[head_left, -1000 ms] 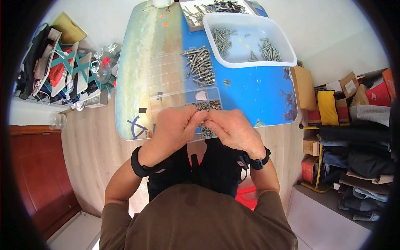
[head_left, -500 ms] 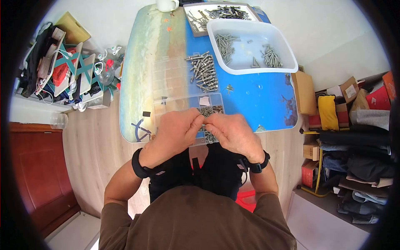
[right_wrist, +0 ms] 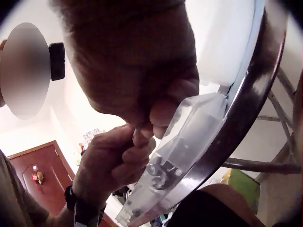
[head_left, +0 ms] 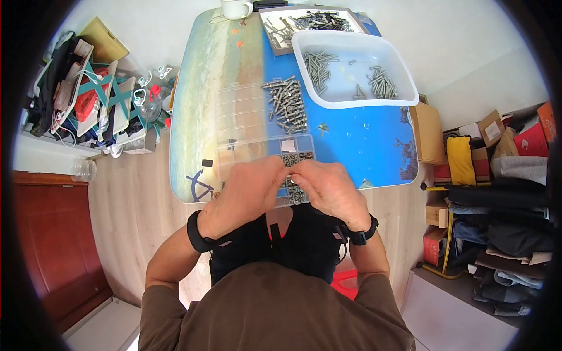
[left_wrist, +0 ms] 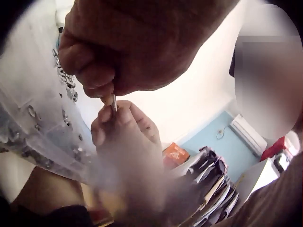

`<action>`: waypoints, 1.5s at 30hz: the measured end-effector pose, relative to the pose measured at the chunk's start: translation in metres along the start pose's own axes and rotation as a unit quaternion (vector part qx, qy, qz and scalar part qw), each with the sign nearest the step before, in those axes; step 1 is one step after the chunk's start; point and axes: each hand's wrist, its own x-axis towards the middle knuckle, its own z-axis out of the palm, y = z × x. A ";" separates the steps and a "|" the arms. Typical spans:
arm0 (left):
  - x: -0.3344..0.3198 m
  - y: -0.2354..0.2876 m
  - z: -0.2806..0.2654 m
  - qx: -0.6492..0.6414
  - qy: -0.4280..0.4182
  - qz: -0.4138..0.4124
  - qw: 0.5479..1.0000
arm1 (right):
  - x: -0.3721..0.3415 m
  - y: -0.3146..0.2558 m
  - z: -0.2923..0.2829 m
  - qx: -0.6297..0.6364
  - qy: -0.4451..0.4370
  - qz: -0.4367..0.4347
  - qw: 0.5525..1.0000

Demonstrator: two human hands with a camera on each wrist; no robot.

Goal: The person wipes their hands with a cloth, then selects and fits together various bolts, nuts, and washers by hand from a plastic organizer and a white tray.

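Note:
In the head view the left hand (head_left: 252, 182) and right hand (head_left: 331, 190) meet over the near edge of a clear compartment box (head_left: 240, 151). Between their fingertips, in the left wrist view, they pinch a small slim metal piece (left_wrist: 114, 103); its exact kind cannot be told. The right wrist view shows a bit of metal (right_wrist: 137, 131) at the touching fingertips. Small nuts (head_left: 291, 159) and other hardware lie in the box's right compartments. A pile of bolts (head_left: 287, 105) rests in the box's open lid part, beyond the hands.
A translucent tub (head_left: 351, 100) with screws stands at the back right of the table (head_left: 193, 117). Behind it sits a tray (head_left: 278, 50) of darker screws, and a white mug (head_left: 236, 9) is at the far edge. Shelves with clothes (head_left: 521, 234) stand on the right.
The table and its contents appear slightly lower in the head view. Both hands stay together at the box with fingertips meeting, shifting only slightly.

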 end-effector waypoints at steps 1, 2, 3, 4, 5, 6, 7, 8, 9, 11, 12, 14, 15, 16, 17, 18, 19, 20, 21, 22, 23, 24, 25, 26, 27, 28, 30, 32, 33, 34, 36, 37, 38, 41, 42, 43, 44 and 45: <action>0.001 0.000 0.000 0.010 -0.017 -0.047 0.999 | 0.000 -0.001 0.000 -0.008 0.006 -0.009 1.000; 0.002 0.001 -0.003 0.010 -0.016 -0.047 0.999 | 0.001 -0.002 0.000 -0.008 0.006 -0.009 1.000; 0.004 0.003 -0.008 0.013 -0.040 -0.073 0.996 | 0.000 -0.004 -0.001 -0.013 0.000 -0.002 1.000; 0.005 0.005 -0.011 0.015 -0.063 -0.100 0.993 | -0.001 -0.006 0.000 -0.017 -0.006 0.006 1.000; 0.004 0.007 -0.010 0.015 -0.063 -0.100 0.993 | -0.001 -0.004 0.000 -0.017 -0.007 0.006 1.000; 0.004 0.010 -0.009 0.006 -0.017 -0.060 0.998 | -0.001 -0.001 0.000 -0.013 0.001 0.001 1.000; 0.004 0.011 -0.009 -0.003 0.029 -0.019 0.999 | 0.000 0.000 0.000 -0.009 0.010 -0.006 1.000; 0.005 0.009 -0.009 -0.001 0.029 -0.019 0.999 | 0.000 0.001 -0.001 -0.009 0.010 -0.008 1.000; 0.005 0.005 -0.008 0.002 0.025 0.048 0.999 | 0.000 0.001 -0.003 0.006 0.006 -0.003 1.000; 0.003 0.001 -0.007 0.004 0.021 0.114 0.993 | -0.001 0.001 -0.004 0.020 0.001 0.002 1.000; 0.002 0.000 -0.007 0.020 0.005 0.108 0.994 | -0.001 0.001 -0.003 0.016 0.001 -0.001 1.000; 0.001 0.000 -0.006 0.037 -0.011 0.102 0.994 | 0.000 0.001 -0.003 0.012 0.001 -0.005 1.000; 0.002 0.001 -0.004 0.017 -0.008 0.073 0.997 | 0.000 0.001 -0.003 0.003 0.000 -0.003 1.000; 0.003 0.001 -0.003 -0.002 -0.005 0.043 0.999 | 0.001 0.001 -0.004 -0.007 0.000 0.000 1.000; 0.003 0.001 -0.004 -0.002 -0.005 0.044 0.999 | 0.001 0.000 -0.003 -0.007 0.001 0.000 1.000; 0.003 0.001 -0.004 -0.025 -0.031 -0.026 0.999 | 0.001 -0.001 -0.002 -0.014 0.004 -0.002 1.000; 0.003 0.000 -0.004 -0.047 -0.057 -0.097 0.993 | 0.001 -0.002 -0.001 -0.020 0.008 -0.004 1.000; 0.004 0.002 -0.006 -0.047 -0.056 -0.097 0.993 | 0.002 -0.002 -0.001 -0.021 0.007 -0.005 1.000; 0.004 0.006 -0.010 -0.041 -0.052 -0.093 0.993 | 0.002 -0.003 -0.002 -0.017 0.006 -0.007 1.000; 0.004 0.008 -0.012 -0.035 -0.048 -0.090 0.994 | 0.002 -0.003 -0.003 -0.014 0.004 -0.008 1.000; 0.004 0.008 -0.012 -0.033 -0.048 -0.089 0.994 | 0.002 -0.002 -0.003 -0.014 0.005 -0.008 1.000; 0.006 0.009 -0.011 -0.031 -0.018 -0.022 0.999 | 0.002 0.000 -0.004 -0.014 0.003 -0.004 1.000; 0.006 0.010 -0.010 -0.028 0.012 0.046 0.998 | 0.002 0.001 -0.004 -0.013 0.000 0.001 1.000; 0.005 0.007 -0.009 -0.027 0.012 0.047 0.998 | 0.002 0.001 -0.003 -0.013 0.001 0.000 1.000; 0.002 0.004 -0.008 0.009 0.000 0.055 0.998 | 0.002 0.001 -0.002 -0.009 0.004 -0.002 1.000; 0.001 0.001 -0.006 0.045 -0.012 0.062 0.997 | 0.003 0.000 -0.002 -0.006 0.008 -0.005 1.000; 0.000 0.002 -0.004 0.032 -0.005 0.042 0.999 | 0.003 -0.002 -0.002 -0.008 0.009 -0.002 1.000; 0.001 0.002 -0.005 0.019 0.001 0.023 1.000 | 0.004 -0.002 -0.004 -0.011 0.012 0.000 1.000; 0.001 0.001 -0.007 0.020 -0.031 -0.018 0.999 | 0.004 -0.002 -0.005 -0.007 0.012 -0.013 1.000; 0.001 0.002 -0.008 0.021 -0.064 -0.059 0.996 | 0.003 -0.002 -0.006 -0.003 0.010 -0.025 1.000; 0.003 0.005 -0.010 0.022 -0.045 -0.055 0.997 | 0.003 -0.003 -0.007 -0.002 0.013 -0.022 1.000; 0.004 0.008 -0.011 0.021 -0.026 -0.052 0.998 | 0.002 -0.004 -0.007 -0.001 0.014 -0.018 1.000; 0.005 0.012 -0.012 0.022 -0.026 -0.051 0.998 | 0.001 -0.003 -0.008 -0.001 0.016 -0.019 1.000; 0.007 0.018 -0.013 -0.008 0.012 0.020 1.000 | 0.001 -0.001 -0.009 0.010 0.022 -0.015 1.000; 0.004 0.013 -0.011 0.028 0.001 0.058 0.998 | 0.000 -0.001 -0.009 0.017 0.012 -0.011 1.000; 0.003 0.010 -0.009 0.064 -0.010 0.096 0.993 | 0.000 -0.001 -0.009 0.025 0.003 -0.006 1.000; 0.002 0.010 -0.008 0.064 -0.011 0.097 0.993 | 0.000 -0.001 -0.008 0.025 0.004 -0.006 1.000; 0.001 0.011 -0.007 0.040 0.003 0.072 0.997 | 0.000 -0.001 -0.007 0.019 0.002 -0.003 1.000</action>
